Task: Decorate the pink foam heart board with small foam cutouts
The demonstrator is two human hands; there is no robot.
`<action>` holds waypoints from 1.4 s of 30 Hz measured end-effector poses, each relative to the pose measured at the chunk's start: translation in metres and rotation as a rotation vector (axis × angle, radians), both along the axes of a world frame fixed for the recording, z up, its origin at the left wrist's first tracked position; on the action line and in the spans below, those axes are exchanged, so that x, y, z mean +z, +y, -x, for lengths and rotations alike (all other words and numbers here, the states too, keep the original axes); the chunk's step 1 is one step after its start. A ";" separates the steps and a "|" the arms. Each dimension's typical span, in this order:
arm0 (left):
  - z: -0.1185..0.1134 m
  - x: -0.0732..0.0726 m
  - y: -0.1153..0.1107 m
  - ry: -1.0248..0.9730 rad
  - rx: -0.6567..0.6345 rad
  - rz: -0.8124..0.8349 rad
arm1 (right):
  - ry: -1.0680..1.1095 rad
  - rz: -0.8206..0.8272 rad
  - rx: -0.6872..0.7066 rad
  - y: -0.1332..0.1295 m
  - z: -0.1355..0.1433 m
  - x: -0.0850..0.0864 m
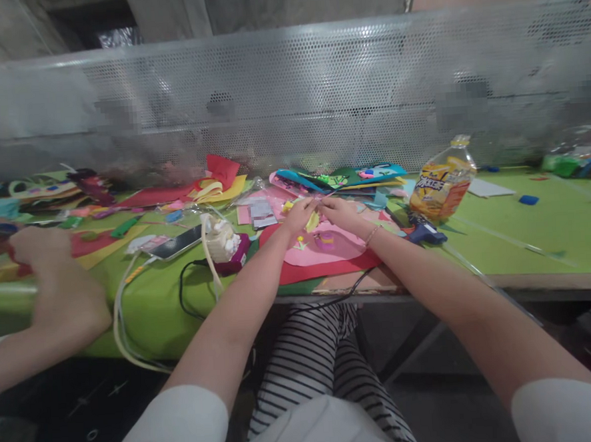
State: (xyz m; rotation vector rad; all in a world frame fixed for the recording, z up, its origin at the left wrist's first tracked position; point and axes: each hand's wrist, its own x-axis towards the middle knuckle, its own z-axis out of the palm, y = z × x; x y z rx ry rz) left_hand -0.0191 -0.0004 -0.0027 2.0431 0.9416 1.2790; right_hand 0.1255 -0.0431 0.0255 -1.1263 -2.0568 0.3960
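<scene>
Both my hands meet over a pink felt piece (304,250) that lies on a larger red sheet (323,269) near the table edge. The fingers of my left hand (302,214) are bent together beside a small yellow piece (312,222); what they pinch is too small to make out. My right hand (341,215) comes in from the right, its fingertips close to the left ones and pressed down, hiding whatever is under them. On the pink felt sit a purple and yellow cup-like shape (325,240) and a small yellow flower (300,239).
A blue glue gun (425,230) and a plastic bottle of orange liquid (443,182) stand right of my hands. At left are a power adapter block (221,242) with cables and a phone (177,243). Coloured felt (343,177) lies behind. A co-worker's arm (62,288) is far left.
</scene>
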 end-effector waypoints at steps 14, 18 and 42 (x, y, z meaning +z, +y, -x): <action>0.010 -0.006 0.020 -0.156 0.203 0.201 | 0.771 0.236 -0.224 0.042 -0.038 -0.007; 0.015 -0.014 0.028 -0.006 0.315 0.060 | 0.916 0.361 -0.273 0.053 -0.050 -0.013; 0.011 -0.014 0.006 0.841 0.301 -0.066 | -0.468 0.011 -0.276 0.038 -0.044 -0.024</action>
